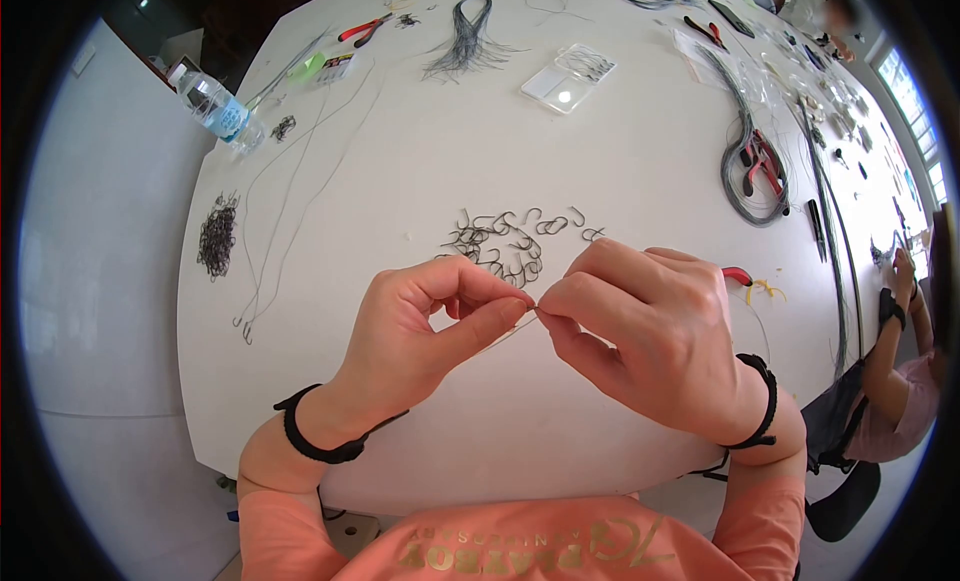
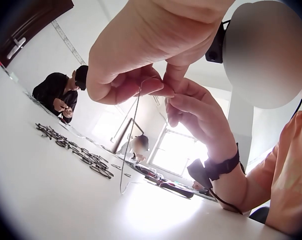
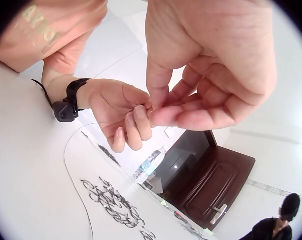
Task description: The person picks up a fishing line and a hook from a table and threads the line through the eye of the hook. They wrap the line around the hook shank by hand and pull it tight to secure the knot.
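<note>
My left hand (image 1: pixel 430 316) and right hand (image 1: pixel 650 331) meet fingertip to fingertip over the near part of the white table (image 1: pixel 450 451). Both pinch a thin, clear fishing line (image 2: pixel 122 175) between thumb and forefinger. A loop of this line hangs below the left fingers in the left wrist view. The line's end lies hidden behind the fingertips; I cannot tell whether a hook is pinched there too. Just beyond the hands lies a loose pile of dark fish hooks (image 1: pixel 497 243), also seen as hooks (image 3: pixel 113 205) in the right wrist view.
At the left lie a denser hook heap (image 1: pixel 216 239), hooks tied to long lines (image 1: pixel 246 331) and a water bottle (image 1: pixel 220 109). Farther back are red pliers (image 1: pixel 364 29), a line bundle (image 1: pixel 468 41) and a clear box (image 1: pixel 570 78). Coiled line and tools (image 1: pixel 765 171) lie right; another person sits there.
</note>
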Motion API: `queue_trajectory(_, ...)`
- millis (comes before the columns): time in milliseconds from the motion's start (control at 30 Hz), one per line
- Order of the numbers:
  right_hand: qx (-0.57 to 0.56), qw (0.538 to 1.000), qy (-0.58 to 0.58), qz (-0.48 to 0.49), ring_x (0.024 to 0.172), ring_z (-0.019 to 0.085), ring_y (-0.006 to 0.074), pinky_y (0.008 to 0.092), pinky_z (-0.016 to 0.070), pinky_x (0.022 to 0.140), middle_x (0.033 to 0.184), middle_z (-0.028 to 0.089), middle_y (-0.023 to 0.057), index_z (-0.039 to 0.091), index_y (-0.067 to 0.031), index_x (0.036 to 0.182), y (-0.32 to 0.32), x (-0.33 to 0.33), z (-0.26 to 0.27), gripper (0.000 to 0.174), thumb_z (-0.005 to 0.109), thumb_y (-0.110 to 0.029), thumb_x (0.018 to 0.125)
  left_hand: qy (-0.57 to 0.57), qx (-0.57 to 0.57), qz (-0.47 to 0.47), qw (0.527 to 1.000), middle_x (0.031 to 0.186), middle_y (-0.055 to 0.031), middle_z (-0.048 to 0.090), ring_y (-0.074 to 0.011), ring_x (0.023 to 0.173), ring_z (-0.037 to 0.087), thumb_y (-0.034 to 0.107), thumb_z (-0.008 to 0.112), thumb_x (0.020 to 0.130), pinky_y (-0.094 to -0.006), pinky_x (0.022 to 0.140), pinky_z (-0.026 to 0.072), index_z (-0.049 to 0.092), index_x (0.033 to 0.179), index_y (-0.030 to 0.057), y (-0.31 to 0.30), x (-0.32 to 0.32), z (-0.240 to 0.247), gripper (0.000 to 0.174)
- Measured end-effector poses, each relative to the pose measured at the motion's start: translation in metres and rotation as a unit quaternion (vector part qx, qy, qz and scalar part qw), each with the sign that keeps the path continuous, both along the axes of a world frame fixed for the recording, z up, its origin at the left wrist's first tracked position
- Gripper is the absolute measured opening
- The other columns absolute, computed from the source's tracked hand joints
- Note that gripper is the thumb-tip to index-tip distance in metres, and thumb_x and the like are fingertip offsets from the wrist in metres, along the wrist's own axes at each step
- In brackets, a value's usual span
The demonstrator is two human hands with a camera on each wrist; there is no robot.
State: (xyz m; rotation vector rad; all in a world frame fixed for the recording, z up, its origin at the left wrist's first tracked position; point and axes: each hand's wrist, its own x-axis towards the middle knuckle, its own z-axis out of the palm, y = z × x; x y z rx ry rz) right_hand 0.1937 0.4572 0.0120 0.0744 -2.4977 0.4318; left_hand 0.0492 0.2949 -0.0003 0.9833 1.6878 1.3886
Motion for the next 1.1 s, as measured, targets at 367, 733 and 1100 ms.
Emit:
queue_trajectory(367, -0.05, 0.998, -0.042, -0.016, 0.054, 0.06, 0.0176, 0.0304, 0.0449, 0.049, 0.073, 0.061, 0.0006, 0.064, -0.0105, 0.082, -0.001, 0.001, 0.004, 0.019, 0.079, -0.005, 0.073, -0.036, 0.021, 0.016, 0.999, 0.084, 0.0006, 0.072, -0.0024, 0.068, 0.052, 0.014, 0.073, 0.093, -0.0201, 0.063, 0.0436, 0.075, 0.099, 0.0015, 0.001, -0.001, -0.012, 0.014)
queue_trajectory(733, -0.02, 0.999, -0.022, 0.023, 0.054, 0.057, 0.0191, 0.0321, 0.044, 0.046, 0.072, 0.053, 0.0008, 0.058, -0.01, 0.081, 0.005, 0.001, 0.003, 0.018, 0.074, -0.006, 0.073, -0.138, 0.003, 0.001, 0.99, 0.089, -0.0035, 0.069, -0.0098, 0.084, 0.063, 0.014, 0.066, 0.098, -0.0258, 0.076, 0.05, 0.071, 0.099, -0.0003, 0.002, 0.001, -0.002, 0.015)
queue_trajectory(1100, -0.053, 0.997, -0.04, 0.036, 0.056, 0.061, 0.0174, 0.0295, 0.0453, 0.049, 0.074, 0.062, 0.0004, 0.065, -0.0106, 0.082, 0.006, 0.001, 0.005, 0.021, 0.078, 0.001, 0.071, -0.176, -0.029, -0.021, 0.984, 0.088, -0.0048, 0.069, -0.0079, 0.078, 0.058, 0.021, 0.061, 0.101, -0.0206, 0.069, 0.0422, 0.07, 0.101, 0.0004, 0.001, -0.007, 0.001, 0.023)
